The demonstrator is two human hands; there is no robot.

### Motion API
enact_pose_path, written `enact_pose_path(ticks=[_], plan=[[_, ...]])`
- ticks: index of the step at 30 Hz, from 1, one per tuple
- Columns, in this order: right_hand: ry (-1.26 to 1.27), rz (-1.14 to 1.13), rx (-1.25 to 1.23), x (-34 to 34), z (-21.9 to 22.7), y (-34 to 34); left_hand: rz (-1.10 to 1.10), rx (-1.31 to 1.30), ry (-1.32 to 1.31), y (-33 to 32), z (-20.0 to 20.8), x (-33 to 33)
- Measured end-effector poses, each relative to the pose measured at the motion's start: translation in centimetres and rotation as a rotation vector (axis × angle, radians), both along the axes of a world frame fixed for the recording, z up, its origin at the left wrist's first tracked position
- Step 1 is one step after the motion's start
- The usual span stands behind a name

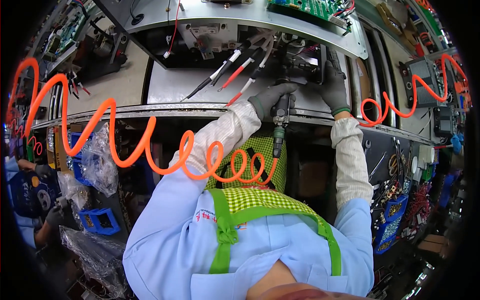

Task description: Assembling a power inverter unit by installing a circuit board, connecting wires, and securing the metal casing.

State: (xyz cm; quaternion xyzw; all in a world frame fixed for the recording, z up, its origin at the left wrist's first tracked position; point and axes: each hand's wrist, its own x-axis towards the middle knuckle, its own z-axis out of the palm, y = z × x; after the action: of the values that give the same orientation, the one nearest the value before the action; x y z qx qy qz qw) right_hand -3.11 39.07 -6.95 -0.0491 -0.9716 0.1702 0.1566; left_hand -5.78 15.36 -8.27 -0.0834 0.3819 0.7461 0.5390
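My left hand (272,98), in a grey glove, is closed round a pneumatic screwdriver (281,117). The tool's front end reaches into the underside of a metal equipment chassis (250,16), and an orange coiled air hose (131,161) leaves its rear end. To its right, my grey-gloved right hand (334,91) is bent at a dark part by the chassis's right side; what its fingers hold is hidden. Left of the tool, black, red and white cables (239,75) with bare lugs hang out of the chassis. A green circuit board (312,11) sits on top.
The chassis stands on a conveyor line with metal rails (170,111). Blue bins (100,221) and clear plastic bags (100,160) lie to the left, hand tools (395,157) and more blue bins (392,220) to the right. Another person's gloved hand (54,216) shows at far left. A second orange hose (372,111) hangs right.
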Motion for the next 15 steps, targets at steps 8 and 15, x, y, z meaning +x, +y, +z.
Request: enact_pose_path(ticks=[8,15], plan=[[-0.083,0.021,-0.096,0.6,1.7,-0.7,-0.027,0.024,-0.014,0.3,0.6,0.3],[-0.562,-0.137,-0.621,10.0,6.0,-12.2,0.087,0.085,-0.090,-0.6,0.7,0.6]])
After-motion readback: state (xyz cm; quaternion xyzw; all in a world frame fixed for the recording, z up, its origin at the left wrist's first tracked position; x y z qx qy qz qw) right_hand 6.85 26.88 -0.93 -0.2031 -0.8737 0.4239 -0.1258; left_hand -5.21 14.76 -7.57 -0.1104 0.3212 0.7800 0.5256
